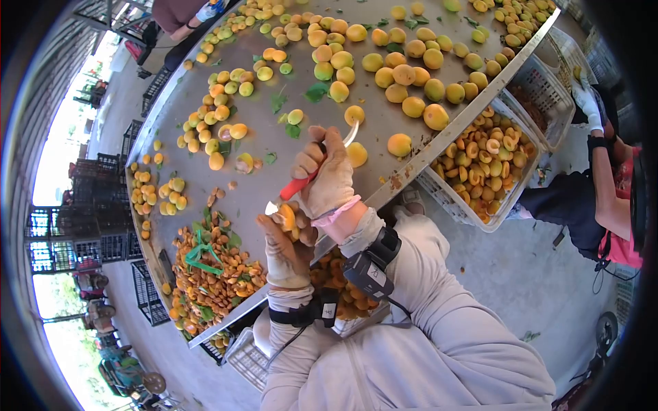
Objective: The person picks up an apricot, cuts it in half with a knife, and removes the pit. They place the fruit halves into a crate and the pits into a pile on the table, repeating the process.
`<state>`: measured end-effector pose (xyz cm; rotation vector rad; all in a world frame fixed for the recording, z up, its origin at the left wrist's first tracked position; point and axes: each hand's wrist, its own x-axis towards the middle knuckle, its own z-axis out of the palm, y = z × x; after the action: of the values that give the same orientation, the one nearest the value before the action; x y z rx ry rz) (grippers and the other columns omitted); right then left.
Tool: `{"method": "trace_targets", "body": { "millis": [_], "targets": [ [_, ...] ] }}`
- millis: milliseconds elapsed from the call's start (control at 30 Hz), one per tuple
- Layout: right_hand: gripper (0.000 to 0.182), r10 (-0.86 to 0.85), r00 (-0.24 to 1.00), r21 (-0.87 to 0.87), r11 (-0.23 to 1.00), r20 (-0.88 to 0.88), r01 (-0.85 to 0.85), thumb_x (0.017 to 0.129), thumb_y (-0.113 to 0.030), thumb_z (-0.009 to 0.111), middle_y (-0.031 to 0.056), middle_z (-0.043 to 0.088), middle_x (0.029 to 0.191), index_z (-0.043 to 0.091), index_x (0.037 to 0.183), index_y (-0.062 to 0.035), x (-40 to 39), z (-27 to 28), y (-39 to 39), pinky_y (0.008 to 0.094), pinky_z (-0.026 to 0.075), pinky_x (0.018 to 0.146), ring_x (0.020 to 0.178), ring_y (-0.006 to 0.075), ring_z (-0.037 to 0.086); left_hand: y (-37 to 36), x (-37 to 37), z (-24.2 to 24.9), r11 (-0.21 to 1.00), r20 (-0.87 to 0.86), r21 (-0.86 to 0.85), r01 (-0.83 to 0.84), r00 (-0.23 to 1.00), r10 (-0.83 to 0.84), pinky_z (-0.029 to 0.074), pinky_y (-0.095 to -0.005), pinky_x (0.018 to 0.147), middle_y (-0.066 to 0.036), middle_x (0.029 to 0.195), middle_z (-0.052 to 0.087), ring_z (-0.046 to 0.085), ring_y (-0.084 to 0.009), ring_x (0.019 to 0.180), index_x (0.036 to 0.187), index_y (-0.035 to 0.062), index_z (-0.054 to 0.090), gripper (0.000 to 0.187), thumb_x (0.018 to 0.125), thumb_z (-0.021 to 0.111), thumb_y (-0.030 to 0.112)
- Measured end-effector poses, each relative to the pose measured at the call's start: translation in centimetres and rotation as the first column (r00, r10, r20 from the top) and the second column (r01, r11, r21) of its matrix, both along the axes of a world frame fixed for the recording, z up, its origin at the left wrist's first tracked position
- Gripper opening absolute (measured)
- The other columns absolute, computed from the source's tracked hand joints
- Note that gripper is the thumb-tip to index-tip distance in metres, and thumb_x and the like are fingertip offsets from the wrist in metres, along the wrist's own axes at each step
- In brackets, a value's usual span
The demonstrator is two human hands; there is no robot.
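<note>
My right hand [327,175], in a stained white glove with a pink band at the wrist, is closed round the red handle of a curved knife [296,186]. The pale blade points up and to the right over the metal table. Just below, my left hand [286,250], also gloved, holds an orange apricot [285,219] between thumb and fingers. The apricot looks cut open, with something pale at its upper left edge. Whole apricots [401,75] lie scattered on the table [264,147] beyond both hands. Halved apricots lie below the table edge, partly hidden by my arms.
A heap of pits [212,274] with a green tie lies at the table's left corner. A white crate [504,212] of halved apricots stands right of the table edge. A co-worker's gloved hand [586,103] is at the far right, another person's arm [195,20] at the top left.
</note>
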<state>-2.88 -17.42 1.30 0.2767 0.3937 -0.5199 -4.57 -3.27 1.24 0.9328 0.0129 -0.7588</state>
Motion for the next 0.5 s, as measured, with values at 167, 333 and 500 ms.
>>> {"method": "trace_targets", "body": {
  "millis": [167,333,500],
  "targets": [
    [0.027,-0.033,0.951,-0.632,0.754,-0.308,-0.178,0.088,-0.036,0.063,-0.0039,0.041,0.06,0.058,0.09,-0.0095,-0.9,1.4,-1.6,0.027,0.035,0.047,0.049,0.0089,0.038,0.3,3.6,0.3,0.983,-0.02,0.013,-0.183,0.983,0.183,0.049,-0.0256,0.063,-0.004,0.086,0.061,0.057,-0.0154,0.072,0.107,0.0091,0.059,0.026,0.093,0.062,0.031],
    [0.034,0.168,0.792,-0.779,0.15,-0.587,-0.609,0.081,-0.033,0.069,0.006,0.06,0.069,0.063,0.098,-0.0037,-2.1,2.0,1.6,0.0282,0.046,0.052,0.052,0.0117,0.053,-1.4,3.5,1.6,0.948,0.365,0.136,-0.287,0.904,0.221,0.052,-0.0252,0.071,-0.007,0.095,0.064,0.061,-0.016,0.082,0.117,0.0034,0.057,0.031,0.09,0.066,0.016],
    [0.03,0.468,0.746,-0.742,0.244,-0.473,-0.624,0.085,-0.025,0.068,0.0028,0.057,0.069,0.061,0.105,-0.0032,-3.0,1.3,0.9,0.0233,0.041,0.046,0.05,0.0086,0.049,0.5,3.2,1.7,0.949,0.162,-0.021,-0.313,0.936,0.313,0.051,-0.0299,0.075,-0.009,0.1,0.063,0.06,-0.0173,0.081,0.114,0.0003,0.056,0.03,0.088,0.065,0.009]
  ]
}}
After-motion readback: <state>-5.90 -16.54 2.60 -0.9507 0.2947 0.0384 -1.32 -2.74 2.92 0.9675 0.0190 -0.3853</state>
